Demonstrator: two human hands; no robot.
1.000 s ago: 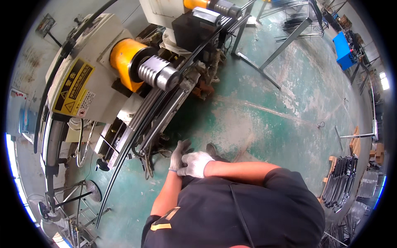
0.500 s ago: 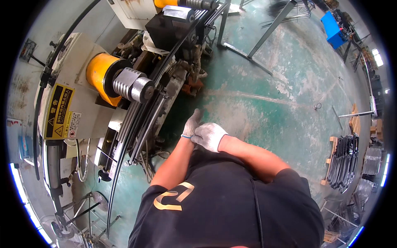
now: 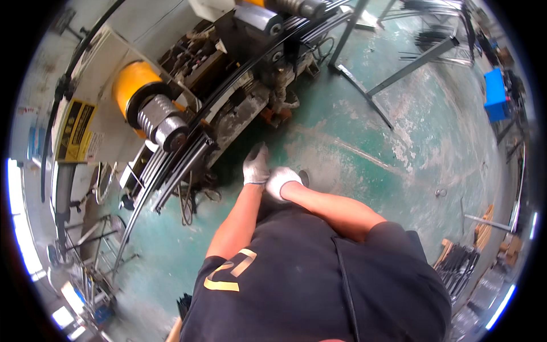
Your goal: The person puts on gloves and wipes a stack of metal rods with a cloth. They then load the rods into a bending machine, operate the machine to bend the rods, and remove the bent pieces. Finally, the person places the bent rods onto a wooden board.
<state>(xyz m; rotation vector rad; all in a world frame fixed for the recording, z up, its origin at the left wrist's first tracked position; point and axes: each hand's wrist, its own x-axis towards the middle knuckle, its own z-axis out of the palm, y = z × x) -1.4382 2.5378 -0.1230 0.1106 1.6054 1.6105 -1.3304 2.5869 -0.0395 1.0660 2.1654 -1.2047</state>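
Knit work gloves [image 3: 254,172], white, one pair: both worn, near centre, right of steel bars [image 3: 185,168]. Left hand [image 3: 256,163]: fingers extended, apparently empty. Right hand [image 3: 282,181]: beside left cuff; cannot tell whether pinching. Remaining adjustment: undeterminable.

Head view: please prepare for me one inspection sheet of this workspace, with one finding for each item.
Surface: green painted floor, worn to pale patches.
Job's things: white knitted gloves, worn on both hands.
Clutter: stacked dark metal parts at far right.
Grippers: left hand and right hand close together; contact unclear.
Cables: thin looped cords, below off-white metal machine with orange collar.
Surroundings: grey steel frame, bright blue box, upper right.
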